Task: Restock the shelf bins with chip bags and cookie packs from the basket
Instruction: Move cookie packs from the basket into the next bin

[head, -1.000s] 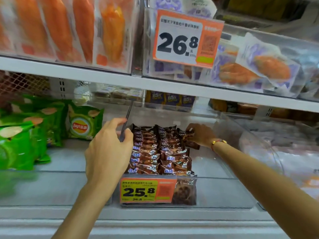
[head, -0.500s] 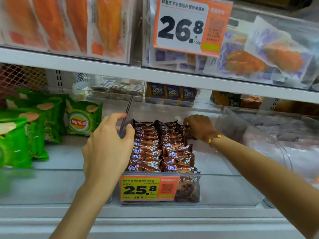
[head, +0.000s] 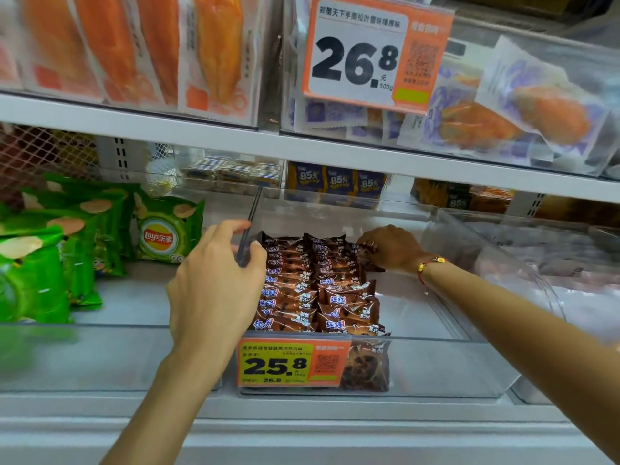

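Note:
Brown cookie packs [head: 302, 290] lie in two tight rows inside a clear plastic bin [head: 436, 367] on the middle shelf. My right hand [head: 391, 250] reaches over the back of the right row, and its curled fingers pinch a brown cookie pack [head: 370, 263] there. My left hand [head: 214, 283] is at the bin's left wall, thumb inside and fingers outside, holding the wall's upper edge. Green Lay's chip bags [head: 164, 229] stand in the bin to the left. The basket is out of view.
An orange 25.8 price tag [head: 288, 362] hangs on the bin's front. The shelf above [head: 201, 135] carries packaged snacks and a 26.8 tag [head: 365, 52]. Another clear bin [head: 553, 250] stands at the right. Blue 85% packs [head: 335, 182] sit behind.
My right hand has shifted slightly toward the back of the right row. My left hand has stayed on the bin's wall. The view has dropped a little.

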Available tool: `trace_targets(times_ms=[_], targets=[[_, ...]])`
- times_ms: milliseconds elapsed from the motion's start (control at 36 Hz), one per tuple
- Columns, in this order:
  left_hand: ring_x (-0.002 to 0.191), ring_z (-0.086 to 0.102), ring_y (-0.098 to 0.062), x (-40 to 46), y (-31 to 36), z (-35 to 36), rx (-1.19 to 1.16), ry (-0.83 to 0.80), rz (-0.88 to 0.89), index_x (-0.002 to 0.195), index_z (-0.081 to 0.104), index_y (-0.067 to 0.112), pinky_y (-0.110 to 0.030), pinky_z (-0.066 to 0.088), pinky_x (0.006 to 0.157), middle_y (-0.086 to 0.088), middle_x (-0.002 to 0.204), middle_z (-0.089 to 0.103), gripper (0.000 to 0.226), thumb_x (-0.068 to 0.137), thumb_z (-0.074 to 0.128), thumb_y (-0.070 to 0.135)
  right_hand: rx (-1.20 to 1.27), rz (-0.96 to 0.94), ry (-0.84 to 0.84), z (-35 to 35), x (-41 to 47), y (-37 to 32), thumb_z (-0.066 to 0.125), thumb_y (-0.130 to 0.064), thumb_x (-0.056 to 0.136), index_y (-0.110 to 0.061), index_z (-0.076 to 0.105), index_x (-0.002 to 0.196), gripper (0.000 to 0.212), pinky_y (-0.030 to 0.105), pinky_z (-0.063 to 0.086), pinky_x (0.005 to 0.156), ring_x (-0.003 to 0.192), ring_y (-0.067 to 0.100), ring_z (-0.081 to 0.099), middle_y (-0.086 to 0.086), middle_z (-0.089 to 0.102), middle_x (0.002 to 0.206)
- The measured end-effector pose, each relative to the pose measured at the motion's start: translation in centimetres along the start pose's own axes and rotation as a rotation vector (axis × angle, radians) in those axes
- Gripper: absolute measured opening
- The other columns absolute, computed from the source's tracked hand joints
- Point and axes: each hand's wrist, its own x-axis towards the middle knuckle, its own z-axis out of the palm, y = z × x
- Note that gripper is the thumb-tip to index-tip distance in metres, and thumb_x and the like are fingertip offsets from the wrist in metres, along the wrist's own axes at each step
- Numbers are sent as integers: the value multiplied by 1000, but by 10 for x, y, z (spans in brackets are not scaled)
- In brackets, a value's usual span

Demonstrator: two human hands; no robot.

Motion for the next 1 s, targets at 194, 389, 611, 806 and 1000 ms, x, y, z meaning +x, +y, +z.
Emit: trace_targets(times_ms=[194,389,611,806,1000], targets=[[86,48,-18,-1,3,-2,-6,-7,-3,125,56,28,-32,32,74,1,112,62,32,93,53,36,113,65,-139,-30,-25,-2,60,-11,89,-28,45,138,54,34,36,108,136,20,35,-2,40,147],[99,59,-21,-5,4,-6,-52,73,60,118,59,28,-30,34,70,6,110,62,29,89,61,35,274,81,-7,-60,-88,-29,64,-15,87,-24,59,124,38,35,49,96,113,20,57,2,58,130],[96,53,-14,-38,-2,-17,-146,194,173,104,64,28,-26,39,70,11,102,60,19,85,67,29,425,-82,221,-90,-188,-83,67,-21,87,-28,68,104,19,22,48,72,80,3,57,-10,66,96],[83,52,-12,-133,-20,-29,-194,77,168,95,65,30,-28,41,65,18,86,54,15,83,69,22,423,-165,-82,-53,-251,-122,63,-28,88,-32,67,103,17,27,48,68,77,6,59,-21,56,77],[103,55,-7,-214,-83,-9,59,-551,-9,101,57,42,-25,42,70,24,99,53,21,90,63,25,361,-67,-585,25,-277,-135,57,-26,93,-23,63,118,26,33,46,89,107,23,57,3,63,118]])
